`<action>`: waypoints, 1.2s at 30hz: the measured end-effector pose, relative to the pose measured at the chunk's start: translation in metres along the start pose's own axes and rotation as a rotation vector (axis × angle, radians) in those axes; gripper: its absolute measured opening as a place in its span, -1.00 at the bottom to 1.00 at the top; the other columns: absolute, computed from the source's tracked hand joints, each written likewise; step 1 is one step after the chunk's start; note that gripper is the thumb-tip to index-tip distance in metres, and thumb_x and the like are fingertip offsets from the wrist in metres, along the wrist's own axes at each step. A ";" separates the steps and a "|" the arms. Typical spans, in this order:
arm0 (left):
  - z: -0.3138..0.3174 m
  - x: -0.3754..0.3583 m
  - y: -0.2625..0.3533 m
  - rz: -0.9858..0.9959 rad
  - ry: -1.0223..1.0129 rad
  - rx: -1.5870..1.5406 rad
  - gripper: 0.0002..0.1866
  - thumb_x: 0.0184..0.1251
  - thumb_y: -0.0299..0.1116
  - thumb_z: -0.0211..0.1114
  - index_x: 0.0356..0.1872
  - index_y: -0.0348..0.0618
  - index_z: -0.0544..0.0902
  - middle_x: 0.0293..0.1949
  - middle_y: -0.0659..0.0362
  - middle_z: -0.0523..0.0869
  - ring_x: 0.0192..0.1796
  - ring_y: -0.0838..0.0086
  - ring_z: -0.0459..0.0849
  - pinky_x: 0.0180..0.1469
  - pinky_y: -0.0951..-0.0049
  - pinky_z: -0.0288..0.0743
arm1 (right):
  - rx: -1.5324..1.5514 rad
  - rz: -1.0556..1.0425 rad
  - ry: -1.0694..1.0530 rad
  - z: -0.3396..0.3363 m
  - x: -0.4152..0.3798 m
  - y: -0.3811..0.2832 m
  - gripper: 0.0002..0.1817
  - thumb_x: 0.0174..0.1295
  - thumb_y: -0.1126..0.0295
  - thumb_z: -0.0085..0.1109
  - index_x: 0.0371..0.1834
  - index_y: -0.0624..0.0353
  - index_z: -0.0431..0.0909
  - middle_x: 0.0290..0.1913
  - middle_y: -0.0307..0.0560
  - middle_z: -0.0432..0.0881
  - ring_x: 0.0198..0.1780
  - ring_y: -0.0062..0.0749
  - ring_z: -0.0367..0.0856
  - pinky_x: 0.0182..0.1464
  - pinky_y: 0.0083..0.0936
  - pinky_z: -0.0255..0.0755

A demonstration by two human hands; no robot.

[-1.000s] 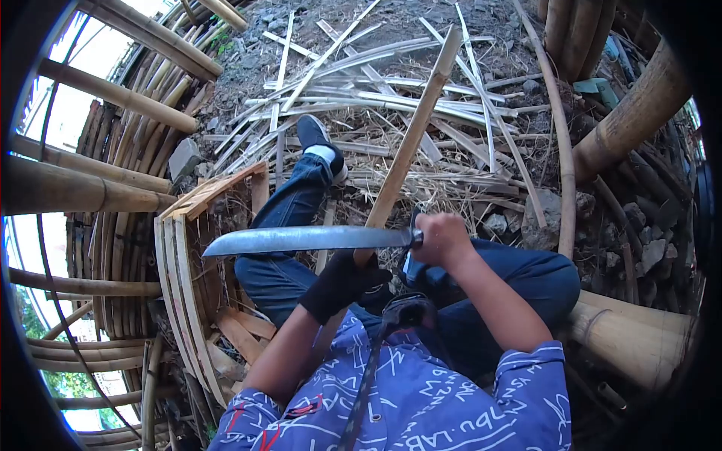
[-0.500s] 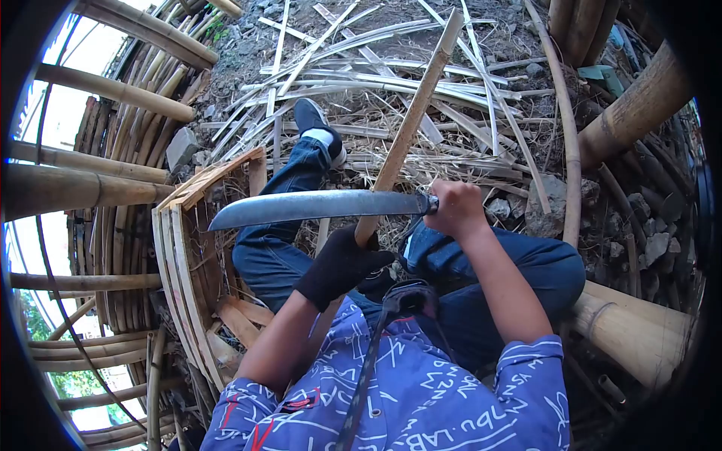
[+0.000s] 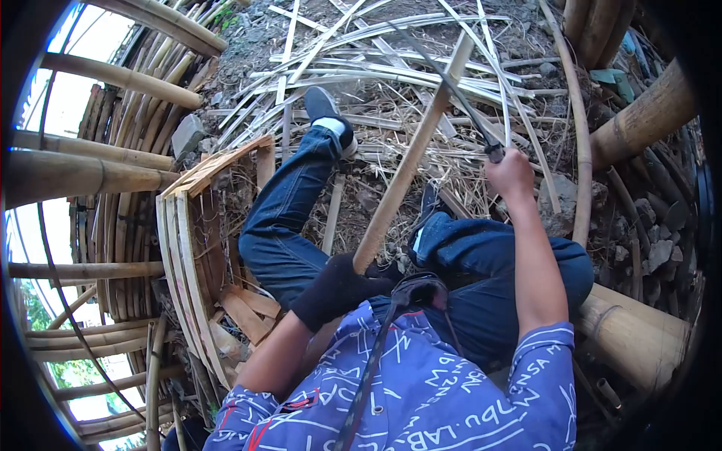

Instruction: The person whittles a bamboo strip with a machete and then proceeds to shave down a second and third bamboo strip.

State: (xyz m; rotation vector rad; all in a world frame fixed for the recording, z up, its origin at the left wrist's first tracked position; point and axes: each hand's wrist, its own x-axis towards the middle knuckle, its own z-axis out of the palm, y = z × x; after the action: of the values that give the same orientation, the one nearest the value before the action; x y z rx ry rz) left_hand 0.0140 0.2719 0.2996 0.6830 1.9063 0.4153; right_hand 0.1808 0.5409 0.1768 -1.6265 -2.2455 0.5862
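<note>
The gloved left hand (image 3: 346, 289) has its grip closed around the slanted strip (image 3: 406, 169), between the legs (image 3: 297, 199). The right hand (image 3: 511, 173) grips the long knife (image 3: 474, 118), its blade crossing before the strip's upper part.

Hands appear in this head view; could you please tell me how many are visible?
2: the gloved left hand, low in the view, gripping the pale strip, and the bare right hand, further up, holding the knife.

Crate (image 3: 183, 255) left of the strip (image 3: 411, 154)
</note>
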 end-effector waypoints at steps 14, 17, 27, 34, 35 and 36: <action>-0.010 0.030 -0.004 0.033 -0.047 -0.216 -0.66 0.02 -0.17 0.44 -0.52 -0.22 0.53 -0.65 0.28 0.54 -0.68 0.67 0.43 -0.64 0.59 0.25 | 0.080 -0.605 -0.282 0.028 -0.069 -0.050 -0.75 -0.08 0.23 0.22 -0.46 0.15 0.46 -0.56 0.11 0.62 -0.45 0.05 0.66 -0.33 -0.12 0.56; -0.009 0.022 -0.001 -0.032 -0.046 -0.190 -0.66 0.01 -0.17 0.44 -0.54 -0.24 0.53 -0.68 0.27 0.52 -0.68 0.65 0.43 -0.65 0.57 0.26 | -0.067 -0.410 -0.140 0.025 -0.042 -0.028 -0.77 -0.07 0.26 0.20 -0.45 0.18 0.47 -0.55 0.12 0.62 -0.43 0.05 0.67 -0.31 -0.10 0.57; -0.010 0.029 0.007 0.049 0.015 -0.099 -0.62 0.00 -0.16 0.47 -0.58 -0.26 0.53 -0.73 0.29 0.47 -0.72 0.66 0.40 -0.67 0.56 0.24 | 0.006 -0.526 -0.220 0.022 -0.071 -0.055 -0.82 -0.06 0.30 0.17 -0.53 0.18 0.49 -0.59 0.15 0.61 -0.49 0.04 0.66 -0.37 -0.10 0.56; -0.005 0.008 0.008 -0.047 -0.054 -0.108 -0.66 0.03 -0.21 0.45 -0.57 -0.21 0.50 -0.72 0.35 0.43 -0.71 0.71 0.35 -0.68 0.60 0.20 | 0.039 -0.260 -0.149 0.022 -0.034 -0.024 -0.80 -0.02 0.29 0.18 -0.44 0.19 0.56 -0.50 0.17 0.65 -0.37 0.04 0.69 -0.26 -0.14 0.58; -0.005 0.011 0.005 -0.044 -0.056 -0.109 -0.66 0.03 -0.21 0.45 -0.57 -0.21 0.50 -0.72 0.35 0.43 -0.71 0.71 0.35 -0.68 0.60 0.20 | 0.035 -0.259 -0.146 0.020 -0.039 -0.025 -0.80 -0.02 0.29 0.18 -0.44 0.19 0.56 -0.50 0.17 0.65 -0.37 0.04 0.69 -0.26 -0.14 0.58; -0.005 0.017 0.000 -0.042 -0.026 -0.115 -0.67 0.03 -0.22 0.45 -0.57 -0.20 0.50 -0.71 0.35 0.43 -0.70 0.72 0.36 -0.67 0.60 0.20 | 0.074 -0.334 -0.163 0.018 -0.049 -0.028 -0.81 -0.04 0.29 0.19 -0.45 0.18 0.55 -0.51 0.16 0.64 -0.39 0.03 0.68 -0.27 -0.14 0.58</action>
State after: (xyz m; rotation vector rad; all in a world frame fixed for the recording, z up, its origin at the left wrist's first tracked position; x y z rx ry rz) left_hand 0.0044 0.2829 0.2893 0.5692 1.8539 0.4834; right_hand 0.1641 0.4841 0.1742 -1.1678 -2.5052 0.7214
